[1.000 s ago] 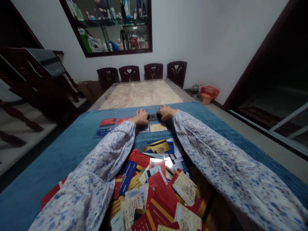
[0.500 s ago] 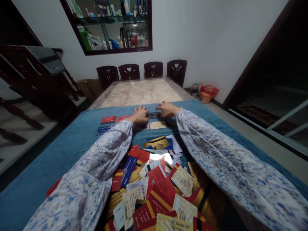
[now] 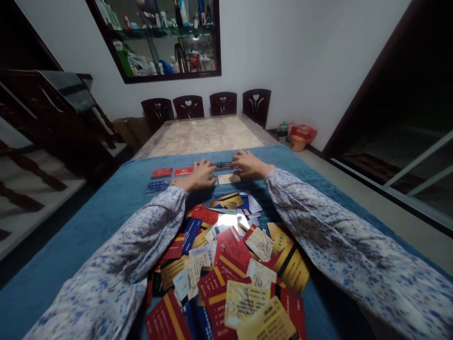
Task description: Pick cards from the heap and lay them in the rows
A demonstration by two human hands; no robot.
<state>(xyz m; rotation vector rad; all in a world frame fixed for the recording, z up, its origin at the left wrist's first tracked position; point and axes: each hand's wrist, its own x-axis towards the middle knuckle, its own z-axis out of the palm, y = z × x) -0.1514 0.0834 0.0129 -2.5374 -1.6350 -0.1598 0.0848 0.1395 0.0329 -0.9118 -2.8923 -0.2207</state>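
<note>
My left hand [image 3: 201, 175] lies palm down over the rows of cards, fingers spread, and partly hides a pale orange card [image 3: 179, 181]. A black card [image 3: 224, 165] lies flat between my hands in the far row. The fingers of my right hand [image 3: 250, 165] are apart at the right end of that black card, and seem to touch it. Nearer to me is a cream card [image 3: 229, 179]. To the left lie two red cards, one [image 3: 162, 173] at the end and one [image 3: 183, 171] beside it, with a blue card [image 3: 157, 186] below.
A loose heap of red, gold, blue and white cards [image 3: 231, 250] spreads between my forearms on the blue cloth [image 3: 106, 226]. Beyond the cloth is the bare marble-patterned tabletop [image 3: 212, 134]. Several dark chairs [image 3: 222, 103] stand at the far end, below a glass-shelved cabinet [image 3: 166, 35].
My hands have drawn slightly apart, the right one shifting right along the black card. My forearms have moved outward, uncovering more of the heap. The view has shifted a little.
</note>
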